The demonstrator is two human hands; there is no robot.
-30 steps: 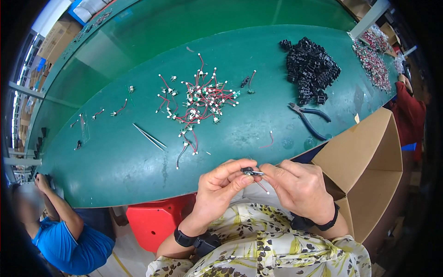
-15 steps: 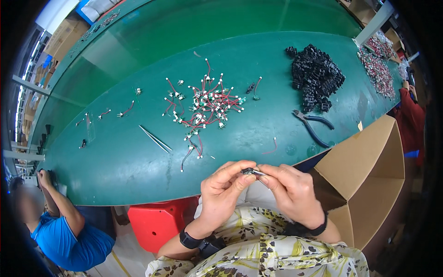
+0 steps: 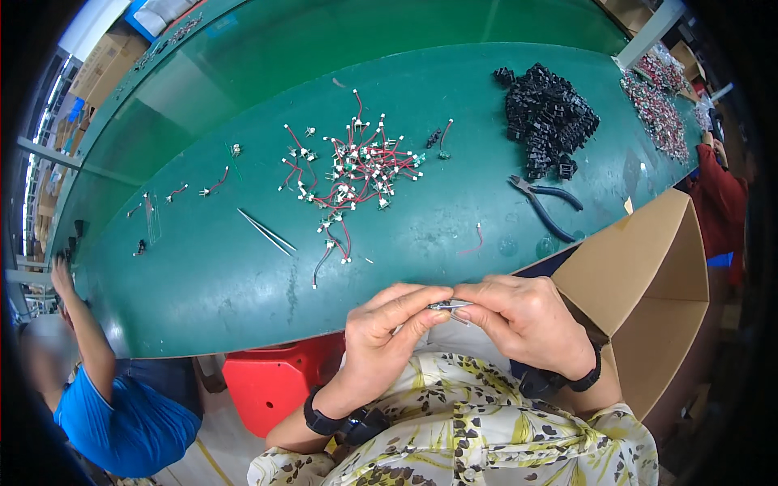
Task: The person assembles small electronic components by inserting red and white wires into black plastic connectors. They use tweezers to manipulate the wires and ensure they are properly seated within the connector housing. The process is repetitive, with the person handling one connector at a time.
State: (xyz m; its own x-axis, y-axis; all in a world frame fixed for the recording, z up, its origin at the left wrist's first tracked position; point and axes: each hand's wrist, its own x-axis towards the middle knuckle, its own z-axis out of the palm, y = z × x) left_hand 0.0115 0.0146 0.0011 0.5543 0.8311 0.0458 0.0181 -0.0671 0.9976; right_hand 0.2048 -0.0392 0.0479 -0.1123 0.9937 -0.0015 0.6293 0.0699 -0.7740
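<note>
Close in front of my body, above the table's near edge, both hands meet fingertip to fingertip. My left hand (image 3: 390,326) pinches a small black plastic part (image 3: 440,305), mostly covered by the fingers. My right hand (image 3: 528,319) is closed on slim silver tweezers (image 3: 460,304), whose tips touch the black part. Beyond my hands lies a loose pile of red-wired connectors (image 3: 365,166) with white plugs and green bits. A heap of black plastic housings (image 3: 547,117) sits at the far right.
Blue-handled cutting pliers (image 3: 547,209) lie right of centre, other tweezers (image 3: 267,232) left on the green table (image 3: 389,251). An open cardboard box (image 3: 640,259) stands at my right, a red stool (image 3: 279,385) at lower left. A blue-shirted co-worker (image 3: 130,421) sits left; a red sleeve (image 3: 717,198) shows far right.
My right hand has turned slightly, and the black part is more covered by my fingers. The co-worker at left has raised an arm farther along the table edge. The view has shifted a little.
</note>
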